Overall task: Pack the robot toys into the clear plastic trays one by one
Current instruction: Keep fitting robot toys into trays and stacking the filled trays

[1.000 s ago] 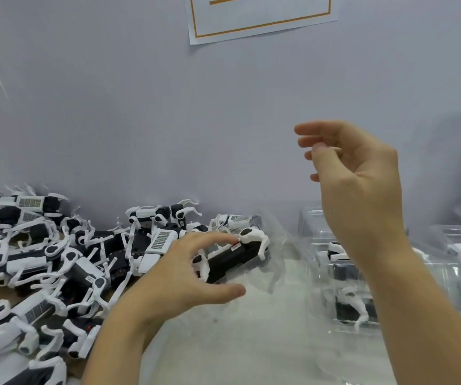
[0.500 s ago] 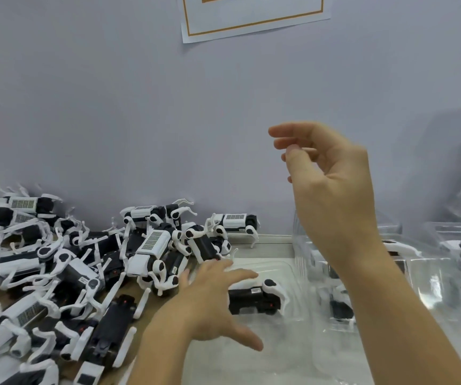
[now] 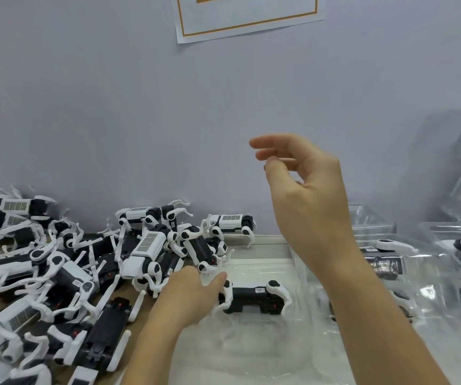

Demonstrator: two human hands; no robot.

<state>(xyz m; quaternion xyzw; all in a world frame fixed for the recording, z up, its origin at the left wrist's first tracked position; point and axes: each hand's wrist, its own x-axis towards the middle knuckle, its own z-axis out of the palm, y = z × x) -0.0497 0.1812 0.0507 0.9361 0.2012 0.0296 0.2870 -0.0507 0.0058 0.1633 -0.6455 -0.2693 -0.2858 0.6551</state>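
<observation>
A toy (image 3: 253,297) is lying on its back in the tray (image 3: 251,348), and the left hand (image 3: 193,295) is touching its end with loosely bent fingers. The right hand (image 3: 304,187) is hanging above, fingers apart and holding nothing. The thin legs may be sticking up, so a hard push could be bending them or tipping the light tray.

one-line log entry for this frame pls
left hand at toy in tray | right hand raised, empty | toy pile left

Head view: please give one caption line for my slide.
Left hand touches a robot toy in a clear tray; right hand is raised, empty.
</observation>
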